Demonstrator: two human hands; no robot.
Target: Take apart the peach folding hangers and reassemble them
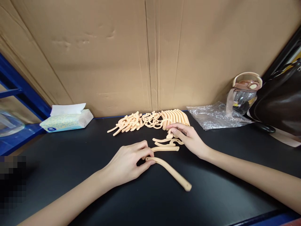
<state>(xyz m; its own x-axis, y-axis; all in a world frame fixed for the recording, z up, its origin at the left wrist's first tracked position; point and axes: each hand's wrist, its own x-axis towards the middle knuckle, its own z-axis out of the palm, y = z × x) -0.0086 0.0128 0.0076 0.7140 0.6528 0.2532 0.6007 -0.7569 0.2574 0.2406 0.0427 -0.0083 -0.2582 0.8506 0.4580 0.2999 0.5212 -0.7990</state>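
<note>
My left hand [134, 158] is closed in a pinch at the end of a curved beige hanger arm [172, 171], whose other end points toward the near right. Just beyond its fingertips lies another hanger arm [166, 148], partly covered by the hand. My right hand [188, 136] reaches in from the right, thumb and forefinger together over a small beige hook piece [169, 136]; the fingers hide part of it. Beneath and beside that hand lie more beige pieces, one a curved hook piece [173, 142].
At the back of the black table [70, 175] are a loose heap of hanger arms [129, 122], a pile of hooks [151, 120] and a neat row of arms [176, 116]. A tissue pack [68, 121] stands left; clear plastic bag [211, 116] and water bottle [244, 94] right.
</note>
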